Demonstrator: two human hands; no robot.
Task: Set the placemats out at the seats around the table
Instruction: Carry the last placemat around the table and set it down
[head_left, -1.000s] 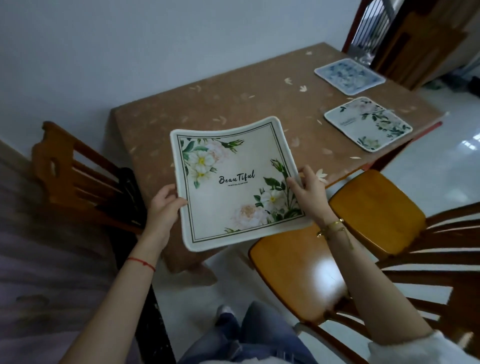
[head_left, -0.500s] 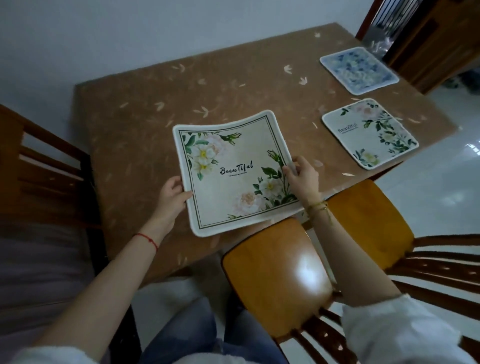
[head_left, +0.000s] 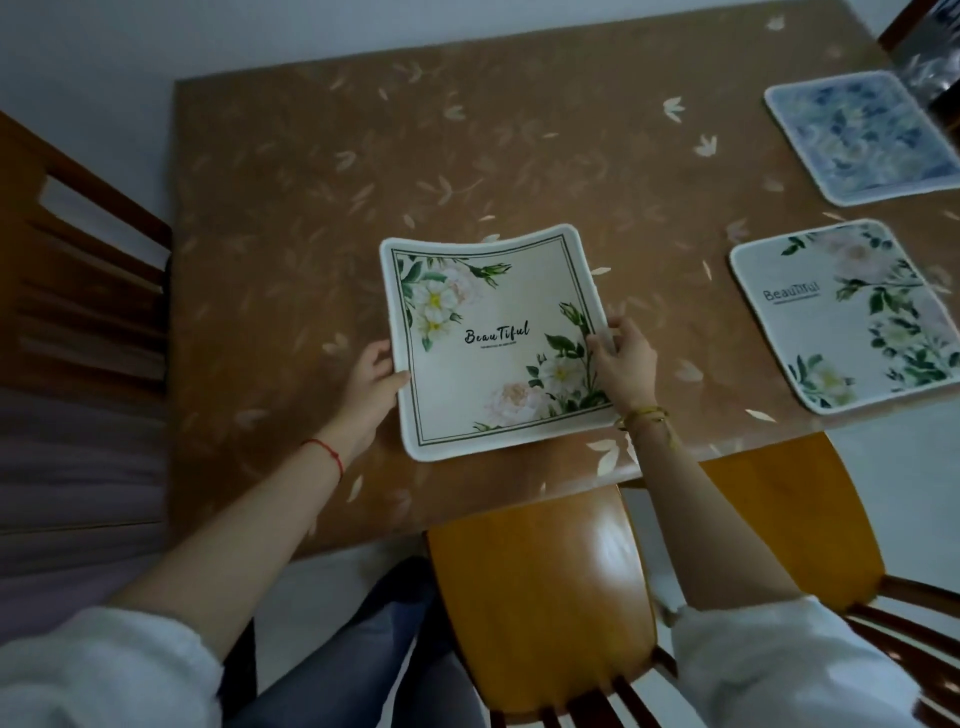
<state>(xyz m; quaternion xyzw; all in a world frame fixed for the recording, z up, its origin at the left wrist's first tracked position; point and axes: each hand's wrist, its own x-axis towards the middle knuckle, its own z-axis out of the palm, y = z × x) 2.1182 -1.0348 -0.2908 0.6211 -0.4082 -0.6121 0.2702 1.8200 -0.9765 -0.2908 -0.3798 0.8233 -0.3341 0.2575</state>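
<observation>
A cream floral placemat (head_left: 496, 343) printed "Beautiful" is over the brown table (head_left: 311, 218), close to its near edge, its far edge curling up slightly. My left hand (head_left: 371, 384) grips its left side and my right hand (head_left: 621, 358) pinches its right side. Two more placemats lie flat at the right: a white floral placemat (head_left: 841, 317) near the front edge and a blue floral placemat (head_left: 862, 137) behind it.
A wooden chair seat (head_left: 540, 597) stands below the table's front edge, with a second chair seat (head_left: 789, 519) to its right. A dark wooden chair back (head_left: 78, 291) stands at the table's left end. A white wall runs behind the table.
Both hands have carried the cream placemat forward from over the table's edge to lower over the tabletop, and the view has closed in on the table.
</observation>
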